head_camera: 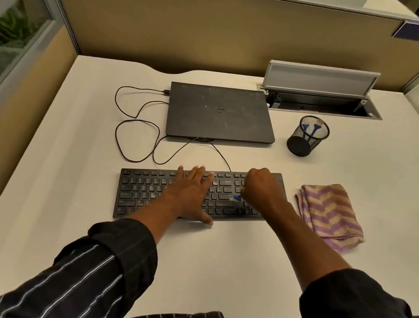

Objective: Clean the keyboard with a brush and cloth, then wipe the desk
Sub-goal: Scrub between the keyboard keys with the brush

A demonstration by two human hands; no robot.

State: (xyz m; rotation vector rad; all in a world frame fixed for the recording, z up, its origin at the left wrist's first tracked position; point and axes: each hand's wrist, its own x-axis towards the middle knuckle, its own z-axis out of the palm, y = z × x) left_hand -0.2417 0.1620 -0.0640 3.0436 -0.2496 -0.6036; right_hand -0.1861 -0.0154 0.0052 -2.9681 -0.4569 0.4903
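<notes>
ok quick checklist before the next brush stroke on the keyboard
1. Keyboard steadied: left hand lies flat on the keyboard. Ok.
2. Brush in grip: right hand curls round the blue brush. Ok.
3. Bristles on the keys: that spot is blurred. Cannot tell.
4. Cable out of the way: the cable leaves the keyboard's back edge, away from the brush. Ok.
5. Cloth ready: the folded cloth lies on the desk right of the keyboard. Ok.
6. Laptop closed against dust. Ok.
</notes>
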